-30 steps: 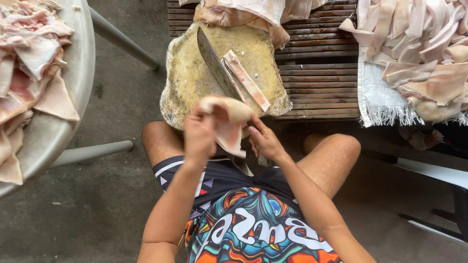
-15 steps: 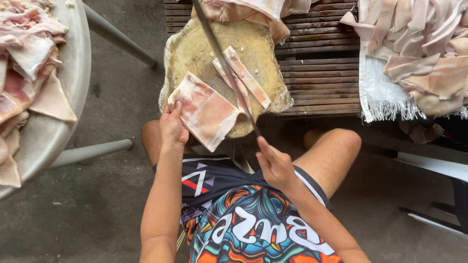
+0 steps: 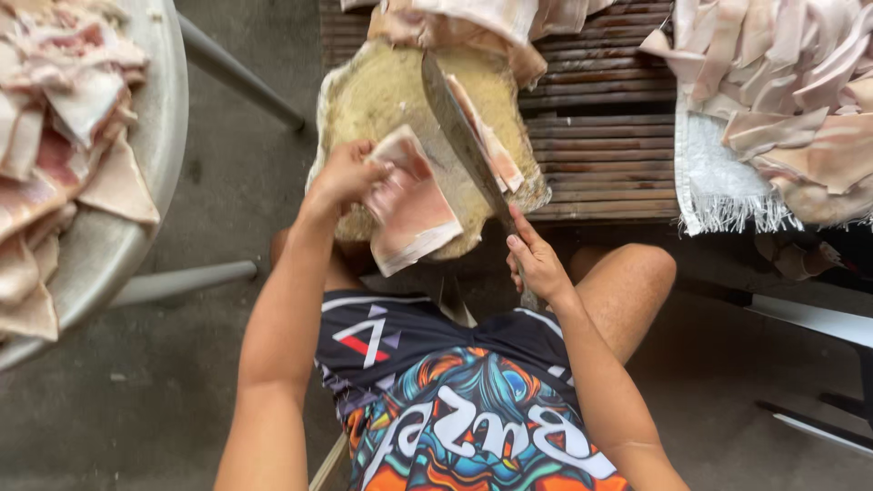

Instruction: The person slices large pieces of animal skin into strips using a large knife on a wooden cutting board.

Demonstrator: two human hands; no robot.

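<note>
Pork skin, a flat slab (image 3: 411,205) pink on top with a pale cut edge, lies on the near half of a round wooden chopping block (image 3: 386,95), its lower corner hanging a little over the block's rim toward the person's lap. The left hand (image 3: 350,173) rests on the slab's upper left corner, fingers curled and closed on the edge, which looks like a way to pin it flat and keep it from sliding on the greasy wood. The right hand (image 3: 536,264) is closed round the handle of a long cleaver (image 3: 462,145); the blade runs up and to the left across the block, just right of the slab, its edge down on or very near the wood, though whether it touches the slab I cannot tell. A narrow cut strip (image 3: 486,141) lies just beyond the blade, on its far side, set apart from the uncut piece. The block sits on the front edge of a slatted wooden worktop (image 3: 600,145), close to the knees so both hands reach it while seated. More pale pieces are heaped at the far rim (image 3: 473,23). To the right, another heap (image 3: 791,91) lies on a white fringed cloth (image 3: 718,191). To the left, a round metal tray (image 3: 136,218) on legs carries further pieces. No package, label or sign shows; the only lettering is on the person's colourful printed shirt (image 3: 464,409)
</note>
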